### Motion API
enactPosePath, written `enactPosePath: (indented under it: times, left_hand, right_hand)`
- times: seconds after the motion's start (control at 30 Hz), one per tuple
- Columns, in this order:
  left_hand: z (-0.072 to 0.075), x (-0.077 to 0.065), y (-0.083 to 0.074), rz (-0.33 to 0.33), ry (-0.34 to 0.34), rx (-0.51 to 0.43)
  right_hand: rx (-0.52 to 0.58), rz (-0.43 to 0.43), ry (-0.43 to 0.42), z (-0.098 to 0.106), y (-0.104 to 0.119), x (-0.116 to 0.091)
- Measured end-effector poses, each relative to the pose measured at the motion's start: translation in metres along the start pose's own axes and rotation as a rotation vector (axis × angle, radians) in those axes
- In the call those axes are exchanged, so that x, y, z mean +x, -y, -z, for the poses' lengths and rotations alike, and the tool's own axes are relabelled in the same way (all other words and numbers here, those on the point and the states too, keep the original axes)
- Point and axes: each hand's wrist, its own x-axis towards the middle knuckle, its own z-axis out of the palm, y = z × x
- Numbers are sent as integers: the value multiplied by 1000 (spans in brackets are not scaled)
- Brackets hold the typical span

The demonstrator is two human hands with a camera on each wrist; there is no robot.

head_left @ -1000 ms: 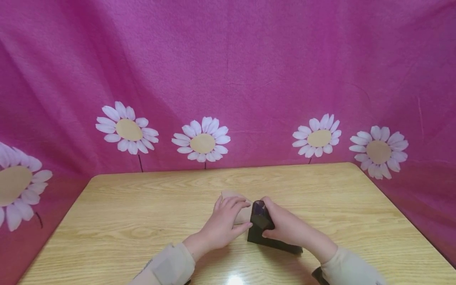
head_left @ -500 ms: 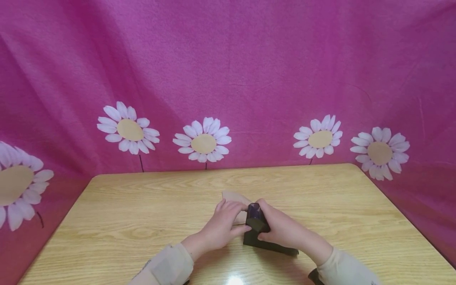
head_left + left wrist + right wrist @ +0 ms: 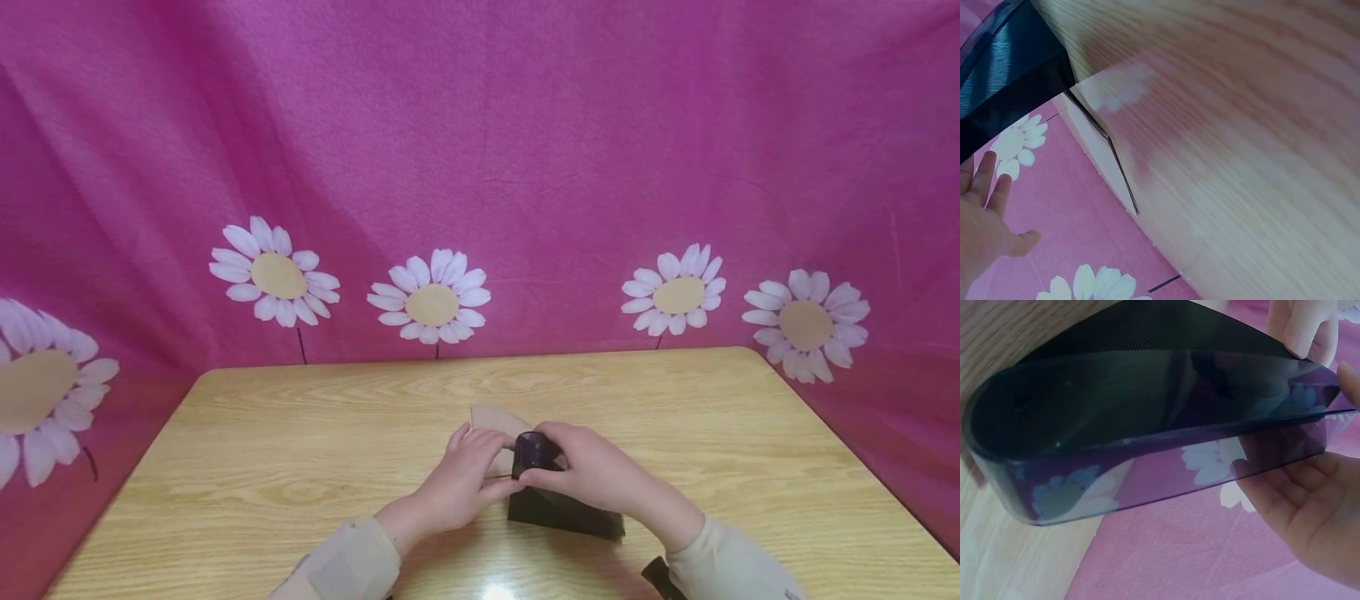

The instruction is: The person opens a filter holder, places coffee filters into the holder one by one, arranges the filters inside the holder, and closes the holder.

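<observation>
A dark item made of a black ribbed wedge-shaped body (image 3: pixel 558 512) and a smoky purple see-through piece with a rounded end (image 3: pixel 1079 487) is at the middle front of the table. My right hand (image 3: pixel 600 471) grips the see-through piece from the right, fingers over its far side and thumb along its near side. From the left, my left hand (image 3: pixel 461 483) holds the end of that piece between thumb and fingertips. Behind the left fingers lies a thin beige sheet with a curved edge (image 3: pixel 498 417), partly hidden. A thin dark bent line (image 3: pixel 1107 136) runs from the black body in the left wrist view.
The wood-grain table (image 3: pixel 315 442) has rounded far corners. Behind it hangs a magenta curtain (image 3: pixel 525 125) printed with white daisies. A dark strap (image 3: pixel 660 577) shows at the right sleeve.
My right hand and the dark item have shifted a little left. The right thumb now reaches farther along the near side, and the left fingertips have come onto the see-through end.
</observation>
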Motion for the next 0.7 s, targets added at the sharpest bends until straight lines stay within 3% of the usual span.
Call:
enactPosePath:
  times: [0.27,0.5,0.7]
  left_hand:
    - [3,-5,3,10,-12,-2]
    - [5,-7,5,36,5,-4]
    - [6,-10,8,39,26,-58]
  right_hand:
    - [53,-9,21,3,0,2]
    - [-9,-17,-11,6,3,1]
    - [-33,-7,-37,10,4,0]
